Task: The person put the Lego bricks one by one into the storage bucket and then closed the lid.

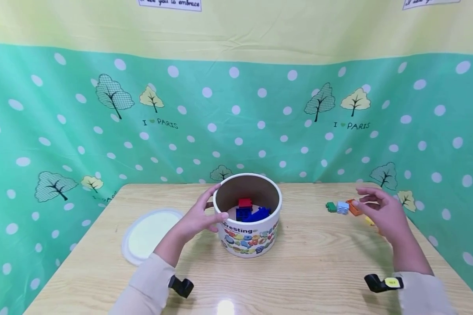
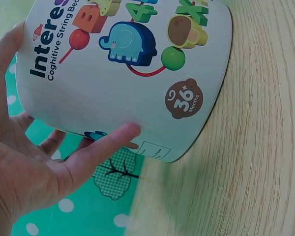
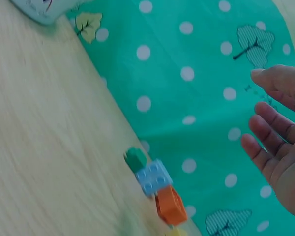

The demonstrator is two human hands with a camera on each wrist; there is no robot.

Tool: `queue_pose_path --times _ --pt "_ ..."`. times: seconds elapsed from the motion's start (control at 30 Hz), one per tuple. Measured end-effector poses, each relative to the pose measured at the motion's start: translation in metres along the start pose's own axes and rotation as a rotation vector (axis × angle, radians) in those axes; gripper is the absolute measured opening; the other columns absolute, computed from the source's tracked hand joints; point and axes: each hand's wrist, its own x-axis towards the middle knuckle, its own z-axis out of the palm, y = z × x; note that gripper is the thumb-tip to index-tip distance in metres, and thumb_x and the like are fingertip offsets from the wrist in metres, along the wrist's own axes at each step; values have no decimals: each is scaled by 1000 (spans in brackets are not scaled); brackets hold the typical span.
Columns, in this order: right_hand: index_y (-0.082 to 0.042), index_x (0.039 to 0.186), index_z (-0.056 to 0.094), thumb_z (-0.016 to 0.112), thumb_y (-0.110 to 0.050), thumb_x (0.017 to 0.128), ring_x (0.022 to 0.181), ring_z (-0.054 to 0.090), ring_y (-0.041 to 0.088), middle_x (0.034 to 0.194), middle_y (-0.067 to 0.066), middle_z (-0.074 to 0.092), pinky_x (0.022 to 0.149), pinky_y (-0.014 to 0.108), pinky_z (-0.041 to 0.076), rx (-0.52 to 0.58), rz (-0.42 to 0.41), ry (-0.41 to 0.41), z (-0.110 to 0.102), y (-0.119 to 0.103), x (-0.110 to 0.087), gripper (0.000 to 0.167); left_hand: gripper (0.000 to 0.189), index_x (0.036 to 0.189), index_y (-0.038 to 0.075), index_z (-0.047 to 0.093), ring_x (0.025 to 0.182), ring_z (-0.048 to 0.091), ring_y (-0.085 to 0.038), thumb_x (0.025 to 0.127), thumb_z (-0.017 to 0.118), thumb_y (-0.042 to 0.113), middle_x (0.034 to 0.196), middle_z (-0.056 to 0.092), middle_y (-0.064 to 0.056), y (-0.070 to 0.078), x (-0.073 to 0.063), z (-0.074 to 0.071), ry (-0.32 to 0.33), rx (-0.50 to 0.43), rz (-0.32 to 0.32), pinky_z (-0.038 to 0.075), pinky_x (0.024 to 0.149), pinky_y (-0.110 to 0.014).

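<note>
A round white bucket [image 1: 247, 240] with colourful printing stands upright on the table. My left hand [image 1: 199, 214] holds its left side, thumb at the front rim and the other fingers spread around the wall; the left wrist view shows this hand [image 2: 44, 172] against the wall. Inside lie a red block [image 1: 245, 203] and blue blocks [image 1: 258, 214]. My right hand [image 1: 382, 212] hovers at the right, fingers loosely bent and empty. Near it sit a green block [image 1: 331, 207], a light blue block [image 3: 154, 177], an orange block [image 3: 170, 205] and a yellow one [image 1: 369, 221], partly hidden by the hand.
A round white lid [image 1: 150, 232] lies flat on the wooden table [image 1: 291, 280], left of the bucket, partly behind my left forearm. A green dotted curtain [image 1: 252, 109] hangs along the table's back and side edges.
</note>
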Motion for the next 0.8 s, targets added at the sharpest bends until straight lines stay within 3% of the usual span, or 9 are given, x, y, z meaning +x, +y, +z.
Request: queue_pose_path --times 0.17,0.37,0.57,0.8 --pt "-5 133 55 69 -21 93 93 53 0 111 -14 53 75 5 45 -18 7 23 -13 13 -5 45 90 153 34 23 138 24 -45 83 79 26 158 14 -8 0 0 0 3 -10 2 58 71 -49" --pt "-11 143 48 69 -18 93 96 50 1 111 -15 52 76 3 43 -39 -11 42 -27 29 -13 56 91 152 37 24 139 25 -43 82 80 27 158 14 -6 -3 -2 1 7 -1 -17 58 71 -49" --pt "-16 144 48 70 -14 91 92 51 -4 109 -18 50 74 3 44 -16 -2 61 -38 44 -19 57 92 153 35 24 138 24 -45 81 81 30 158 14 -8 -1 -2 0 10 1 -4 58 71 -49" --pt "-11 142 49 71 -16 91 93 50 -6 111 -19 49 73 3 42 -74 9 63 -50 58 -23 56 93 153 34 23 138 24 -45 81 81 31 158 13 -9 1 0 0 -5 3 2 58 72 -51"
